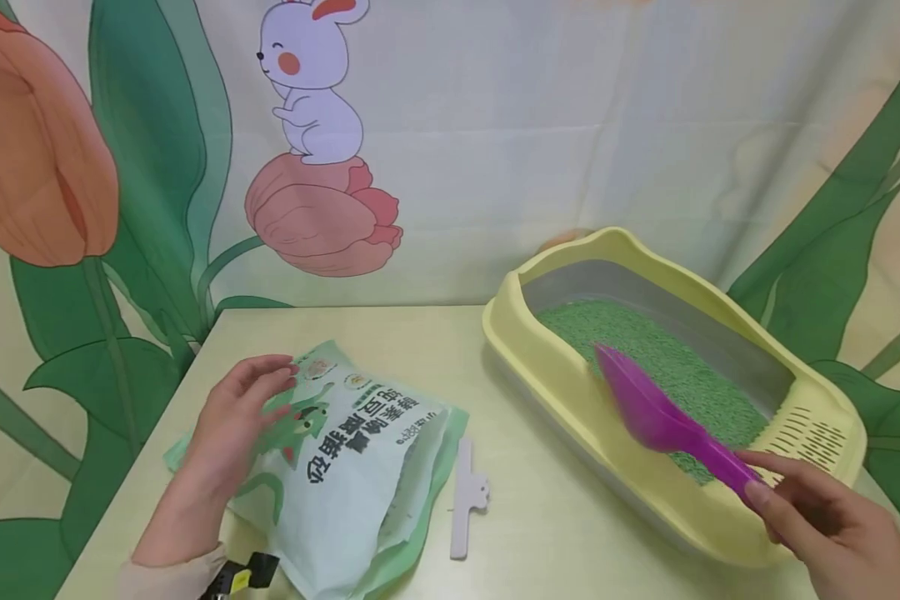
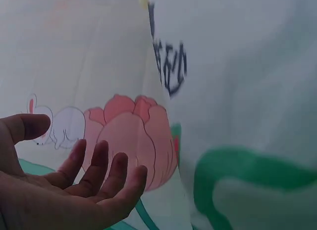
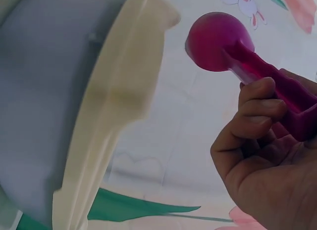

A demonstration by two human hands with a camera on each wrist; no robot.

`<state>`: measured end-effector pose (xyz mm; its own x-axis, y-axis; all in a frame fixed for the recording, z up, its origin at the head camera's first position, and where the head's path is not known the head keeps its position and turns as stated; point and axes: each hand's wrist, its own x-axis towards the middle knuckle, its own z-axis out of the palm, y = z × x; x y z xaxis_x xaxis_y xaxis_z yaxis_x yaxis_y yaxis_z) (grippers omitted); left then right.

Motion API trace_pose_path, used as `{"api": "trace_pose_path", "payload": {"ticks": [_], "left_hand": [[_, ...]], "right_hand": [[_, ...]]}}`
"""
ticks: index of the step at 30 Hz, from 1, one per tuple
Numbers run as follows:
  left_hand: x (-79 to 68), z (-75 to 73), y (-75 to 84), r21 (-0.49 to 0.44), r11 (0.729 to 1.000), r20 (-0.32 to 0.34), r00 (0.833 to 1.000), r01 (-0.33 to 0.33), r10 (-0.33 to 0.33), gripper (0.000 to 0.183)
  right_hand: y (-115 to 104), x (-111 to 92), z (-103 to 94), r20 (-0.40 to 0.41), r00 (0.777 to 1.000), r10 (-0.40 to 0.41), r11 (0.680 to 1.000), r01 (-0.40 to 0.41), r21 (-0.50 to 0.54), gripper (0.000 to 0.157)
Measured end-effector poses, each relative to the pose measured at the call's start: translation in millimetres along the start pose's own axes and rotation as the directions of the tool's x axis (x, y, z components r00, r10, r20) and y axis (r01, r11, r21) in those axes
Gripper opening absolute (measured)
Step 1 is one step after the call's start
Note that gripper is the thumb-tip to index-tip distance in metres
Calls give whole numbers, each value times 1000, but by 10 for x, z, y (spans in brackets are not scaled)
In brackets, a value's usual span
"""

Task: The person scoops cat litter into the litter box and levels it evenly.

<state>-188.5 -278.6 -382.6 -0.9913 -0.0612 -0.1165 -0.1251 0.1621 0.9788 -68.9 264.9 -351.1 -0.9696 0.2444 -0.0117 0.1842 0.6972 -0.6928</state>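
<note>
A purple scoop (image 1: 656, 408) is gripped by its handle in my right hand (image 1: 832, 517), its bowl held above the near rim of a yellow and grey litter box (image 1: 720, 300). Green pellet litter (image 1: 645, 333) covers the floor of that box. In the right wrist view, the fingers curl round the handle of the scoop (image 3: 220, 42). My left hand (image 1: 236, 417), fingers loosely bent, hovers over the left part of a pale green and white cat litter bag (image 1: 345, 483). The left wrist view shows this hand (image 2: 94, 185) holding nothing, beside the bag (image 2: 252, 106).
A pale clip (image 1: 462, 500) lies on the table (image 1: 525, 517) between the bag and the litter box. A slotted step (image 1: 810, 433) forms the box's right end. Behind the table hangs a cloth (image 1: 480, 150) printed with tulips and a rabbit.
</note>
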Motion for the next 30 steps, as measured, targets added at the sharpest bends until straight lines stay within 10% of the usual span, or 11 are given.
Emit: {"api": "trace_pose_path", "payload": {"ticks": [14, 24, 30], "left_hand": [[288, -574, -539, 331, 937, 26, 992, 108, -124, 75], [362, -600, -793, 389, 909, 74, 978, 152, -195, 75], [392, -550, -842, 438, 886, 106, 971, 149, -216, 82]], "right_hand": [[-106, -195, 427, 157, 968, -198, 972, 214, -99, 41], [-51, -236, 840, 178, 931, -318, 940, 334, -67, 39], [76, -231, 1073, 146, 948, -282, 936, 306, -175, 45]]}}
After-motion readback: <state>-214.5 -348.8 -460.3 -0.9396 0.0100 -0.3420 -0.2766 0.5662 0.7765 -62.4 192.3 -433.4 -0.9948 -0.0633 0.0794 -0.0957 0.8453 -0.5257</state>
